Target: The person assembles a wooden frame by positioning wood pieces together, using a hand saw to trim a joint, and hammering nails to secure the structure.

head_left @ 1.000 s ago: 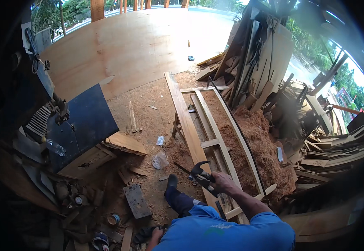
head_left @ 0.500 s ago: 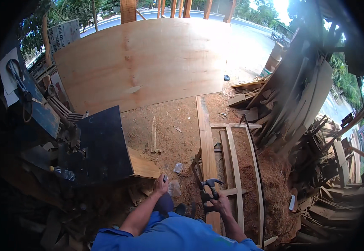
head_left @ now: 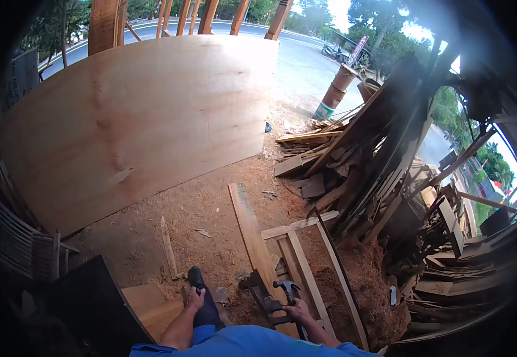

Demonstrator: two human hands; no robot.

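My right hand (head_left: 297,310) is closed round the handle of a claw hammer (head_left: 287,287), its metal head facing up. Below the hammer, dark clamp-like metal parts (head_left: 258,291) sit at a long wooden plank (head_left: 247,223), which stretches away from me. To the left, my left hand (head_left: 194,298) is closed in front of my dark trouser leg. A small dark handle end shows at its fingers; its thin shaft, seen half a second ago, cannot be made out now.
A wooden frame (head_left: 312,268) lies right of the plank. Ahead leans a large plywood sheet (head_left: 169,101). Scrap boards (head_left: 359,160) are heaped at the right, beside sawdust (head_left: 377,279). At lower left stands a black panel (head_left: 86,303) near a slatted chair (head_left: 23,238).
My view has swung to the right, so the plywood and plank sit further left. A dark-shod foot has come into view ahead. The hammer stays in my right hand.
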